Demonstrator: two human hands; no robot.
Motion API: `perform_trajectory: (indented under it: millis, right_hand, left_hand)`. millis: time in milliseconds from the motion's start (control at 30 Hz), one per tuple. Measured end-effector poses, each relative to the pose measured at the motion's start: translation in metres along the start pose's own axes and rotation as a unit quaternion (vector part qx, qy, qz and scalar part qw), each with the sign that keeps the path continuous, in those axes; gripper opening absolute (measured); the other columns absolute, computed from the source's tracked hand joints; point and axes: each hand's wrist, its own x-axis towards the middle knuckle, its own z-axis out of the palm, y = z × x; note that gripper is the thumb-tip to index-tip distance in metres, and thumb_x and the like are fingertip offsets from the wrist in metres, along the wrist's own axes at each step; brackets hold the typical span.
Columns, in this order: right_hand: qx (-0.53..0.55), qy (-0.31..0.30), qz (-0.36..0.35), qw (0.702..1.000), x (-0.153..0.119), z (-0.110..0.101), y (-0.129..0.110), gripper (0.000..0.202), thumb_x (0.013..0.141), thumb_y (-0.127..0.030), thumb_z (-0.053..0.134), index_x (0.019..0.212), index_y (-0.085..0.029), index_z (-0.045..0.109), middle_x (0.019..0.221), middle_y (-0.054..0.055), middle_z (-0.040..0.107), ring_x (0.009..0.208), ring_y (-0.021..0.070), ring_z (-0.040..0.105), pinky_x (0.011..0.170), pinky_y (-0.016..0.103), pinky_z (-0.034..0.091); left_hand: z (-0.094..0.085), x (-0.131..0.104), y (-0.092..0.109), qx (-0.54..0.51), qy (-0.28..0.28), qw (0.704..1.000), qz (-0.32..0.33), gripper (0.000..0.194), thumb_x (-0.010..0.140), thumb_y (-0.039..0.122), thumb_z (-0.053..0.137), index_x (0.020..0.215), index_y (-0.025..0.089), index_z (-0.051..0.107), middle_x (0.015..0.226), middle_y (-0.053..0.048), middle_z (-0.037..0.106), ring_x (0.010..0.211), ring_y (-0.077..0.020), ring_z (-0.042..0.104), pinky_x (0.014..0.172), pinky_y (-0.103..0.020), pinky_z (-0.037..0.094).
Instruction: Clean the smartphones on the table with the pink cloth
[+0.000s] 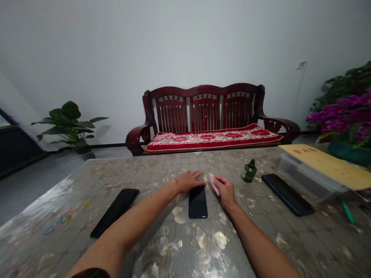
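Note:
A black smartphone [198, 203] lies flat on the patterned tabletop, screen up, between my forearms. My left hand [189, 182] rests over its far end with fingers stretched out, covering that edge. Just right of the phone, my right hand [226, 192] pinches a folded pink cloth [215, 184], held apart from the screen. Beyond my right hand stands a small green bottle [249, 171] with a black cap. Left of my left forearm lies another dark phone-like slab [116, 211], partly hidden by the arm.
A long black case-like object [286, 194] lies at the right beside a clear plastic box [310, 178] topped by a yellow envelope [330, 164]. A green-handled tool [346, 209] is near it. Colored rubber bands [64, 220] lie at left. A wooden bench [204, 112] stands behind the table.

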Motion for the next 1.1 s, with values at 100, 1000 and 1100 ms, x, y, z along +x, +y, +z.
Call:
perform_trajectory:
  millis: [100,1000,1100]
  right_hand:
    - [0.014,0.0,0.011,1.0,0.0,0.0,0.001,0.039,0.054,-0.043,0.084,0.082,-0.016,0.079,0.076,0.004,0.076,0.068,0.0206,0.065,0.065,0.03,0.051]
    - [-0.434,-0.172,-0.254,0.847,-0.025,-0.001,-0.014,0.029,0.084,-0.013,0.051,0.092,-0.022,0.078,0.086,0.004,0.069,0.082,0.0173,0.063,0.076,0.026,0.046]
    - [-0.514,-0.183,-0.267,0.794,-0.028,-0.003,-0.016,0.03,0.086,-0.008,0.051,0.095,-0.021,0.077,0.088,0.005,0.068,0.086,0.0177,0.063,0.078,0.025,0.046]
  left_hand:
    - [-0.005,-0.007,-0.003,-0.031,-0.03,0.998,-0.034,0.089,0.066,0.02,0.083,0.144,0.031,0.043,0.158,-0.017,0.034,0.143,-0.0389,0.036,0.109,-0.055,0.039]
    - [0.059,-0.094,0.056,-0.282,0.201,0.887,-0.306,0.071,0.063,0.037,0.086,0.125,0.019,0.058,0.135,-0.014,0.051,0.128,-0.0349,0.049,0.109,-0.047,0.04]
    - [0.063,-0.103,0.053,-0.316,0.214,0.882,-0.277,0.082,0.065,0.031,0.085,0.137,0.018,0.051,0.138,-0.016,0.053,0.129,-0.034,0.05,0.111,-0.048,0.039]
